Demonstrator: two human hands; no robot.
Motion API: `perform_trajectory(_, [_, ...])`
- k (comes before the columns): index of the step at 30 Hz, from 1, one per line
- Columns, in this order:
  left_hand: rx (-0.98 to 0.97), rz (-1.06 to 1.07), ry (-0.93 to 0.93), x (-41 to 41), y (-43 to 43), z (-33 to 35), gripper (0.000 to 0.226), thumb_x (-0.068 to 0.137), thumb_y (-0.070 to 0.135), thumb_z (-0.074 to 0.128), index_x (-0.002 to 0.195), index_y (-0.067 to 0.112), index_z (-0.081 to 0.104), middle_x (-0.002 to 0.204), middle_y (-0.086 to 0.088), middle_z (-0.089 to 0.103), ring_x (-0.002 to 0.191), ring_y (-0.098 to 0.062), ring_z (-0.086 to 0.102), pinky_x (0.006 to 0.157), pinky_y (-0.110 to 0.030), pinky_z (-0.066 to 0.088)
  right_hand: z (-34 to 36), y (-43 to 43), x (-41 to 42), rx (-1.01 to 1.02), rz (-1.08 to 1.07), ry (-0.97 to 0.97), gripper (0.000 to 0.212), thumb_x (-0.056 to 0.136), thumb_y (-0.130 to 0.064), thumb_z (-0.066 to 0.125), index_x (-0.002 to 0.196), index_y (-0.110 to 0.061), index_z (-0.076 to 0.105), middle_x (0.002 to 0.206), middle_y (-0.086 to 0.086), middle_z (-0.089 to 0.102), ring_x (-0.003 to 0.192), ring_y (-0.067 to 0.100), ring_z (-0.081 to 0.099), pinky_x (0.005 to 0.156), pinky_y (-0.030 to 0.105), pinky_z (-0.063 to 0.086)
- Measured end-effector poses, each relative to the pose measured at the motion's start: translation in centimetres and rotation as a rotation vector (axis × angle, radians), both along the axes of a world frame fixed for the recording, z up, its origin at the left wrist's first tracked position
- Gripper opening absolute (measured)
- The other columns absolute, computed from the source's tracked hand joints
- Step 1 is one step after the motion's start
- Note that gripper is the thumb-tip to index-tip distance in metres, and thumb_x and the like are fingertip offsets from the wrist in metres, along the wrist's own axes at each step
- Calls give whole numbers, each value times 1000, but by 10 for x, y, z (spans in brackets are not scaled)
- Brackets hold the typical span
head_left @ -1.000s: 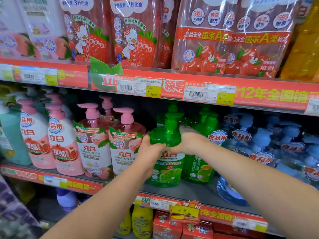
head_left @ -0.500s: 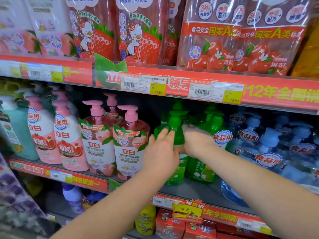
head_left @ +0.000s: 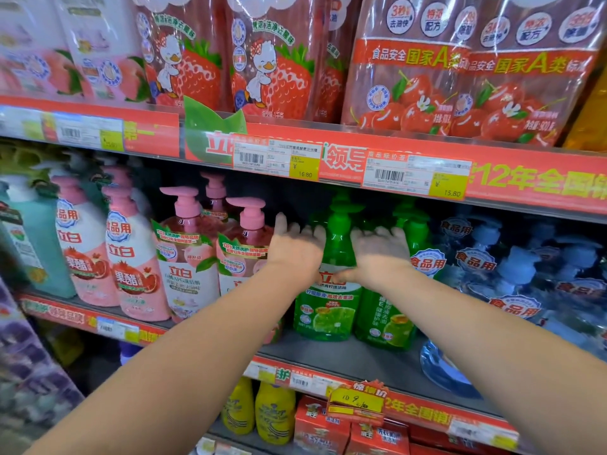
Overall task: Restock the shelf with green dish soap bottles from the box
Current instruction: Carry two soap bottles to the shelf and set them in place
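Note:
A green dish soap bottle (head_left: 328,310) with a green pump stands upright on the grey shelf (head_left: 361,362), in the front row. My left hand (head_left: 297,247) lies flat against its left shoulder, fingers straight and spread. On the right shoulder my right hand (head_left: 377,251) rests the same way, fingers extended and not wrapped around. A second green bottle (head_left: 384,320) stands just to the right, touching the first. More green pumps show dimly behind them. The box is not in view.
Pink pump bottles (head_left: 190,267) crowd the shelf on the left and blue bottles (head_left: 512,274) on the right. Red refill pouches (head_left: 279,60) hang above the price rail (head_left: 410,172). Yellow bottles (head_left: 259,412) and red boxes (head_left: 322,425) sit below.
Both hands held the green bottle a second ago. Their fingers have since opened out flat beside its neck, and the bottle now stands further back on the shelf.

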State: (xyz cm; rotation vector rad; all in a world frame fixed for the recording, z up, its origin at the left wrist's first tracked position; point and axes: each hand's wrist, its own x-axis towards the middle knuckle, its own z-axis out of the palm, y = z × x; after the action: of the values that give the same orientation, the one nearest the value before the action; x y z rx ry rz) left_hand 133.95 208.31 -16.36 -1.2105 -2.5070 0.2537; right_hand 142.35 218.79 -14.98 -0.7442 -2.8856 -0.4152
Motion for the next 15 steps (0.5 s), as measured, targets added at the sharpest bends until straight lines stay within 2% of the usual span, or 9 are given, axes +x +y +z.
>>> perform_trajectory(3, [37,0,-45,-5,9,-2,74,80,36,67,136,6,30,134,-12,50,119,-31,51,110,-45,20,-2,3,-2,-2,4,18,87,71,-70,60,133,-13,39,132,5,54,122,25,46,104,41,28])
perform_trajectory(5, [56,4,-77,-6,11,-3,80,79,37,69,139,6,26,138,-13,46,119,-30,52,108,-42,25,-3,7,1,-14,36,25,94,72,-67,61,142,-12,30,145,6,42,129,26,40,108,42,25])
perform_trajectory(7, [49,-2,-98,-7,11,-2,89,78,42,70,143,6,21,142,-14,43,121,-31,52,107,-42,27,1,9,14,-31,87,42,90,77,-62,60,146,-16,26,150,5,35,134,27,35,111,41,24])
perform_trajectory(9, [39,-7,-151,-8,11,0,92,77,44,70,144,8,19,144,-14,40,123,-31,51,108,-44,28,1,14,34,8,158,141,71,80,-53,63,138,-18,42,139,6,46,127,28,41,103,39,32])
perform_trajectory(10, [41,-9,-183,-10,11,1,90,76,45,70,143,10,21,143,-13,41,124,-31,51,107,-44,29,0,17,46,48,181,228,61,77,-49,68,126,-16,53,127,8,55,118,30,48,95,39,37])
perform_trajectory(12, [69,-16,-253,-13,12,6,84,73,50,71,137,12,31,139,-10,47,123,-29,52,104,-43,34,-1,23,64,89,101,385,53,68,-45,77,106,-11,61,107,11,61,101,33,56,83,40,43])
perform_trajectory(13, [85,-15,-291,-14,12,10,81,72,52,71,133,13,35,137,-10,48,122,-29,52,101,-42,36,1,25,70,56,13,375,58,67,-46,77,108,-10,58,109,12,59,103,33,55,83,40,42])
perform_trajectory(15, [93,-12,-327,-14,12,18,81,70,54,72,131,14,38,136,-10,48,122,-29,52,98,-40,39,4,31,74,-35,-177,237,72,70,-53,72,122,-10,44,124,10,50,114,30,50,92,38,40])
